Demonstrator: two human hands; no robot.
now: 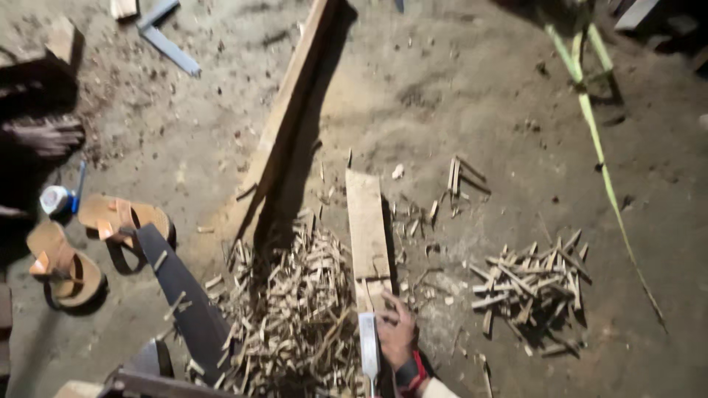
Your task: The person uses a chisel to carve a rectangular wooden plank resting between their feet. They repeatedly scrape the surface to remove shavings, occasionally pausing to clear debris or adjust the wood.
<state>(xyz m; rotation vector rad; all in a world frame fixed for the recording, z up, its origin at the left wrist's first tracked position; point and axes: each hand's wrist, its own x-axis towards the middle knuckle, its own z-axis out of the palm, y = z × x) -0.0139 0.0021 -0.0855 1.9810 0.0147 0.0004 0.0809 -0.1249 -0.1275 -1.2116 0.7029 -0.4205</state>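
Observation:
My right hand (pixel 397 332), with a red-strapped watch on the wrist, rests curled on the near end of a short wooden plank (pixel 366 228) that lies on the dirt floor. A flat, pale metal blade (pixel 368 346) stands just left of the hand and touches it. Its handle is cut off by the bottom edge. Left of the plank lies a big heap of thin wood splinters (pixel 295 317). A smaller heap (pixel 531 284) sits to the right. My left hand is out of view.
A long board (pixel 287 125) runs diagonally behind the heap. A dark saw blade (pixel 184 295) lies at lower left, near two tan sandals (pixel 122 221). Another person's foot (pixel 44 136) is at the left edge. A green stalk (pixel 597 140) crosses the right side.

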